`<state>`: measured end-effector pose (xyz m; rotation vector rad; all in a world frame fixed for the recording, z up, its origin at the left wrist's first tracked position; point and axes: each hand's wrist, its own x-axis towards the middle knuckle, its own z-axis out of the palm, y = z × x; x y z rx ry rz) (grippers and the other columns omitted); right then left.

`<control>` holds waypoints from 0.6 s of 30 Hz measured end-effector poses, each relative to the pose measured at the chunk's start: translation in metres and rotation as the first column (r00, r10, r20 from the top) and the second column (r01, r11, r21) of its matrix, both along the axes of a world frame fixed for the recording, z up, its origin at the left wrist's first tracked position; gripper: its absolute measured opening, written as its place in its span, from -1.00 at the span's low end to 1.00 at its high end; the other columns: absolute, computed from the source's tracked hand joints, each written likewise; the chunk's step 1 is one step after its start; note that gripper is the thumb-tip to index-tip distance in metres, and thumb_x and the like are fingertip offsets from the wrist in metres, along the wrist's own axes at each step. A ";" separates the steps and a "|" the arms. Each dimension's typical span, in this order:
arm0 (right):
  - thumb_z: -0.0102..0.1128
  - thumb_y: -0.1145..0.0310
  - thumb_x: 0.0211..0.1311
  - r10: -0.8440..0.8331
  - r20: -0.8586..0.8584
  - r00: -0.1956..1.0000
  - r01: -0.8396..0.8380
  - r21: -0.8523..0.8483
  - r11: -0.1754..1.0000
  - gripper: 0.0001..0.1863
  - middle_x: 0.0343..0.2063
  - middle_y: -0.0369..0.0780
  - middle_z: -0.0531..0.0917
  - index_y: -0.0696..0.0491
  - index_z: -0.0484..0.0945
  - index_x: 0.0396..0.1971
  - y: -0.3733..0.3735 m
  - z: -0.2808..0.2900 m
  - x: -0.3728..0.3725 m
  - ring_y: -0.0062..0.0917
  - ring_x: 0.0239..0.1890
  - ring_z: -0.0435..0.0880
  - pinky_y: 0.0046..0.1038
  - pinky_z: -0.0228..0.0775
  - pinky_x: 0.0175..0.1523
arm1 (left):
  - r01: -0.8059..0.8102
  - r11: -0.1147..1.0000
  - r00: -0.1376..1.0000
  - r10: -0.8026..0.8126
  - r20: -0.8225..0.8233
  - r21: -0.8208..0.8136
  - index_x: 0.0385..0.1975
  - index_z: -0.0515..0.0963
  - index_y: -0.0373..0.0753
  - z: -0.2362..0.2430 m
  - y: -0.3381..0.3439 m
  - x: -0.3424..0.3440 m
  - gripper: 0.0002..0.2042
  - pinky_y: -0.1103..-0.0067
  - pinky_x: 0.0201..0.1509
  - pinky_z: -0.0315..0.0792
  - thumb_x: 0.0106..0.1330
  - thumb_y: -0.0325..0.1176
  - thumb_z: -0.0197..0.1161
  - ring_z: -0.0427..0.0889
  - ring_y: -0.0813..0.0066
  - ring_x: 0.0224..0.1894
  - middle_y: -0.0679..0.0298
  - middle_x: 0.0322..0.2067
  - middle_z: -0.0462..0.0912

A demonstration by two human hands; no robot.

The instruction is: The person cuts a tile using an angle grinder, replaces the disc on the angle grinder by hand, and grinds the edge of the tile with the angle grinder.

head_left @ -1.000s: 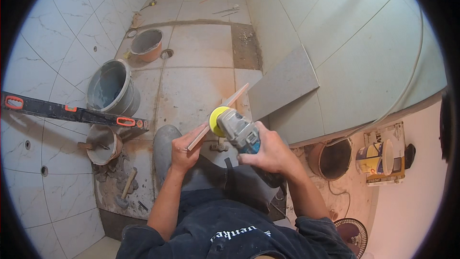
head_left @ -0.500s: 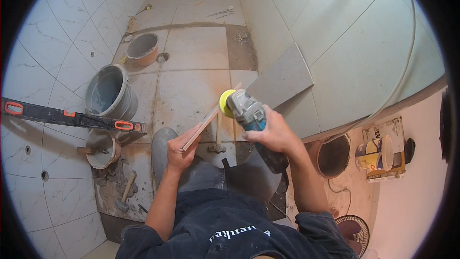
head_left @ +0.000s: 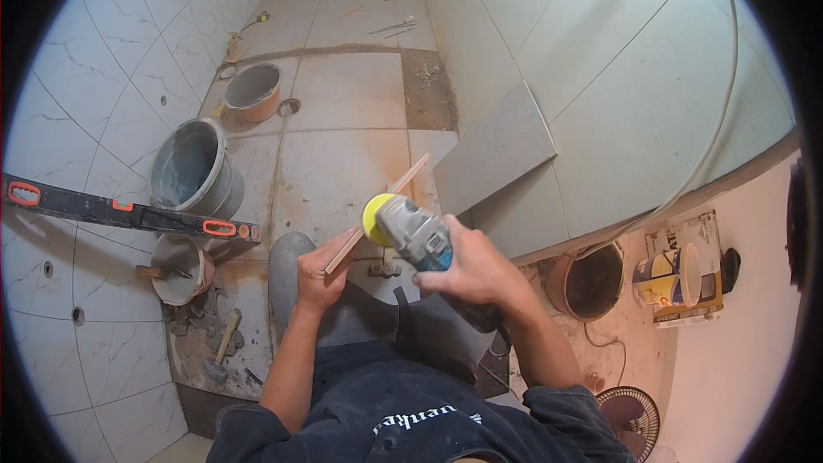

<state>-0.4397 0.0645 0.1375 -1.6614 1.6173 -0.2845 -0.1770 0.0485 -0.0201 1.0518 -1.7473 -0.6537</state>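
My left hand grips the near end of a narrow tile piece, which slants away from me to the upper right, its edge turned up. In my right hand is an angle grinder with a grey head and a teal and black body. Its yellow disc is against or very close to the middle of the tile's edge; contact is hard to make out. Below the disc a hammer lies on the floor, partly hidden behind the grinder and tile.
Left of me stand a large grey bucket, a mortar bucket and a long black level. A second hammer lies nearby. On the right, a loose grey tile leans at the wall; a fan and bucket are behind.
The grinder in my right hand has moved along the tile's edge toward me, down and left. My left hand and the tile have hardly moved.
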 end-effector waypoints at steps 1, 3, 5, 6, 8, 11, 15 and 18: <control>0.57 0.10 -0.13 0.003 0.000 1.000 -0.003 0.001 1.000 -0.18 -0.16 0.17 0.69 0.32 0.45 0.06 -0.005 -0.002 -0.005 -0.05 -0.06 0.73 -0.20 0.54 0.11 | 0.008 1.000 1.000 -0.008 -0.018 0.010 0.12 0.68 -0.30 0.001 0.000 -0.001 -0.60 0.46 0.11 0.62 0.26 -0.64 0.29 0.80 0.16 0.03 0.00 0.00 0.78; 0.59 0.13 -0.15 -0.057 0.081 0.995 0.064 -0.087 0.994 -0.18 -0.13 0.08 0.70 0.30 0.48 0.09 -0.017 -0.013 -0.023 -0.20 -0.05 0.72 -0.27 0.53 0.14 | 0.008 1.000 0.999 -0.007 -0.035 0.023 0.13 0.67 -0.29 0.003 0.000 -0.003 -0.60 0.47 0.11 0.62 0.27 -0.63 0.30 0.80 0.18 0.03 0.01 0.00 0.78; 0.59 0.17 -0.16 -0.058 0.071 0.996 0.067 -0.134 0.989 -0.19 -0.13 -0.04 0.71 0.26 0.50 0.12 -0.030 -0.023 -0.038 -0.33 -0.07 0.69 -0.33 0.52 0.14 | 0.014 0.999 0.998 -0.012 -0.054 0.034 0.14 0.67 -0.28 0.004 0.000 -0.004 -0.60 0.48 0.11 0.62 0.28 -0.62 0.31 0.81 0.21 0.03 0.02 0.01 0.78; 0.58 0.13 -0.15 -0.071 0.107 0.992 0.089 -0.173 0.981 -0.22 -0.18 0.02 0.71 0.28 0.52 0.05 -0.035 -0.024 -0.041 -0.24 -0.11 0.72 -0.29 0.55 0.10 | 0.008 0.999 0.999 -0.006 -0.053 0.033 0.15 0.67 -0.27 0.003 -0.001 -0.004 -0.60 0.49 0.10 0.63 0.29 -0.61 0.33 0.81 0.23 0.02 0.02 0.01 0.78; 0.57 0.09 -0.16 -0.094 0.147 0.985 0.123 -0.203 0.971 -0.26 -0.23 0.04 0.72 0.30 0.54 -0.03 -0.045 -0.025 -0.046 -0.21 -0.16 0.74 -0.27 0.57 0.04 | 0.001 1.000 0.999 0.000 -0.049 0.030 0.15 0.67 -0.26 0.002 0.000 -0.004 -0.61 0.49 0.09 0.63 0.30 -0.60 0.35 0.81 0.25 0.01 0.03 0.01 0.78; 0.57 0.08 -0.16 -0.136 0.169 0.976 0.158 -0.127 0.979 -0.25 -0.22 0.03 0.72 0.30 0.54 -0.03 -0.050 -0.015 -0.046 -0.23 -0.16 0.73 -0.28 0.57 0.03 | -0.017 0.999 0.999 0.018 -0.028 0.039 0.15 0.68 -0.26 0.003 0.000 -0.003 -0.62 0.51 0.09 0.62 0.31 -0.57 0.38 0.82 0.25 0.00 0.03 0.00 0.79; 0.58 0.08 -0.17 -0.127 0.150 0.980 0.150 -0.150 0.977 -0.25 -0.21 0.03 0.72 0.30 0.55 -0.03 -0.050 -0.024 -0.049 -0.23 -0.17 0.73 -0.29 0.57 0.02 | -0.015 0.998 0.999 0.017 -0.047 0.061 0.14 0.69 -0.26 0.008 0.000 -0.004 -0.62 0.52 0.11 0.61 0.31 -0.58 0.38 0.81 0.26 0.02 0.03 0.00 0.79; 0.58 0.08 -0.18 -0.100 0.142 0.985 0.125 -0.177 0.976 -0.24 -0.21 0.04 0.72 0.30 0.55 -0.03 -0.046 -0.025 -0.044 -0.21 -0.16 0.73 -0.28 0.57 0.04 | -0.014 0.994 0.998 0.021 -0.059 0.112 0.13 0.69 -0.26 0.008 0.000 -0.004 -0.62 0.53 0.12 0.61 0.30 -0.58 0.38 0.81 0.27 0.03 0.03 0.00 0.79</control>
